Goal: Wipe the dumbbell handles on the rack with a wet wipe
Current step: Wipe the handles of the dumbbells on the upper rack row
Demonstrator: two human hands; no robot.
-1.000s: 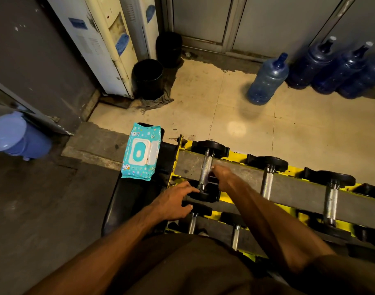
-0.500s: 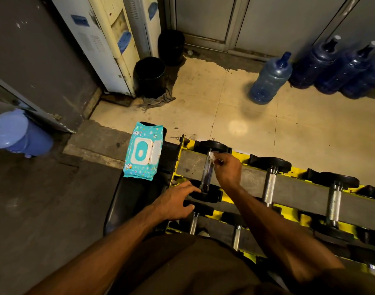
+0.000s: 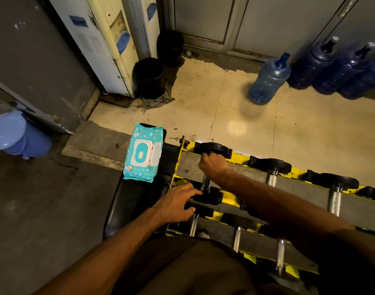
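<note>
- On the upper tier of the yellow rack (image 3: 187, 167), at its left end: first dumbbell, with a steel handle (image 3: 205, 184) between a far head (image 3: 216, 148) and a near head (image 3: 211, 196).
- Right hand (image 3: 213, 166): fingers curled round the far part of that handle, close against the far head. The wet wipe cannot be seen; presumably it is inside the fist.
- Left hand (image 3: 176, 206): fingers extended and resting on the near head, gripping nothing; it appears to steady the dumbbell.
- Wipe pack (image 3: 143, 153): teal, lid apparently open, lying on a black bench (image 3: 131, 201) just beside the rack's left end.
- Other handles: two more on the upper tier (image 3: 271, 180), several on the lower tier (image 3: 194, 225), none in hand.
- Risk, rolling: a hard stroke could turn the dumbbell in its cradle, so part of the handle's circumference goes unwiped if the left hand eases off.
- Risk, pinching: knuckles sit tight to the far head and could catch between head and rail.
- Risk, coverage: the handle ends beside the heads are easily skipped.
- Risk, drying: an open pack lets the remaining wipes dry out.
</note>
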